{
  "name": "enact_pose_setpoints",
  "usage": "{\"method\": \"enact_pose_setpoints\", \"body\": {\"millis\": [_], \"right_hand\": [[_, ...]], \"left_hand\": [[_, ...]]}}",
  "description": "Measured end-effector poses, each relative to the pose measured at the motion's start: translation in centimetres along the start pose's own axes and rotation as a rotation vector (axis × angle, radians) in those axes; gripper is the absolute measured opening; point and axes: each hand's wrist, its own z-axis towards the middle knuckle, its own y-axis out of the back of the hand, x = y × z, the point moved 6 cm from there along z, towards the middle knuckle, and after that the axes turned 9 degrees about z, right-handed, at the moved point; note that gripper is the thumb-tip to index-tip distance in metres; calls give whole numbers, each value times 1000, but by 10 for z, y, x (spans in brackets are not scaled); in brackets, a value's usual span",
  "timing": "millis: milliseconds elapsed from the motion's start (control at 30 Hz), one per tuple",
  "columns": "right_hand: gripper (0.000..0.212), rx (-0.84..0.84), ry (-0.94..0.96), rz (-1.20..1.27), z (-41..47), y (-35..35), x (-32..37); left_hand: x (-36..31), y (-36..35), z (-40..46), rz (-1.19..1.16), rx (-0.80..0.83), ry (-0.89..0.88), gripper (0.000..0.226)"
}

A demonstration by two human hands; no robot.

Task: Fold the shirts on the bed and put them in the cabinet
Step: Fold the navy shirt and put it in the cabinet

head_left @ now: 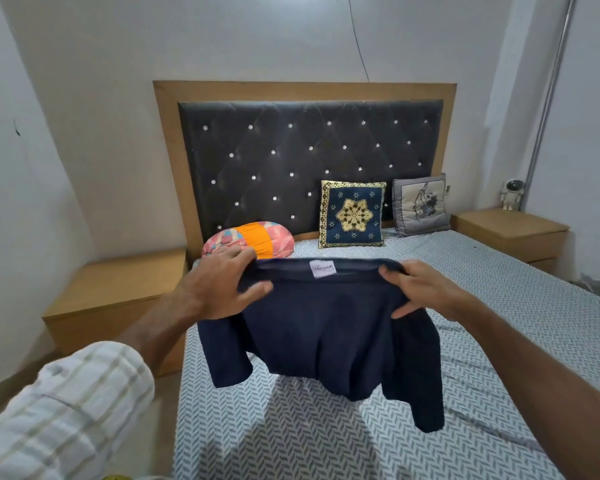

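Both arms are stretched forward, and both hands are raised at about the same height. The left hand (222,285) is seen with its back toward the camera; its fingers are curled over the left shoulder of the navy shirt (326,337), and the thumb is pressed on the near side of the cloth. The right hand (420,289) grips the right shoulder of the shirt in the same way. The left forearm is bare, and a white checked sleeve (66,410) is pushed up above it. The right forearm is bare too.

Shirt (326,334) above bed (499,306), cushions (352,214) behind it.
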Motion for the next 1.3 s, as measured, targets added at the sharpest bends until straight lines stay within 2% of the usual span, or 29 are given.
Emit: {"method": "enact_pose_setpoints", "body": {"millis": [67,167,300,367,400,467,500,533,600,633,667,767,833,933,1067,1167,1300], "right_hand": [[26,-3,45,-73,1,1,-1],[30,81,104,-331,-4,-5,-3],[11,230,-83,-653,-2,-11,-32],[22,222,-189,-745,2,-10,-52],[26,214,-258,-708,6,-10,-68],[24,195,-367,-568,12,-12,-97],[21,175,-404,-516,14,-12,-112],[19,152,-444,-473,22,-11,-125],[18,91,-527,-345,36,-10,-141],[17,46,-559,-247,48,-8,-144],[15,-5,-573,-135,61,-6,-143],[9,-199,-442,178,120,6,-99],[17,-298,-229,330,160,17,-38],[36,-418,53,493,194,43,60],[37,-491,320,361,197,83,144],[41,-565,432,233,181,99,159],[46,-556,414,113,172,99,120]], "left_hand": [[6,-12,-5,138,83,-64,43],[18,-25,-9,152,91,17,22],[40,-46,-26,-228,-55,490,14],[42,-71,-42,-414,-65,696,11],[42,-87,-48,-468,-55,744,9],[41,-114,-60,-515,73,736,11],[38,-126,-67,-513,213,696,20],[39,-141,-67,-450,385,605,26],[42,-163,-71,-167,681,406,24],[50,-168,-68,-69,741,404,17],[60,-171,-62,-58,731,475,10],[98,-154,-14,-446,461,908,16],[119,-121,38,-636,187,1001,14],[128,-41,113,-631,-147,917,23],[137,45,162,-582,-427,814,34],[147,62,166,-515,-497,753,37],[130,45,138,-289,-428,591,34]]}}
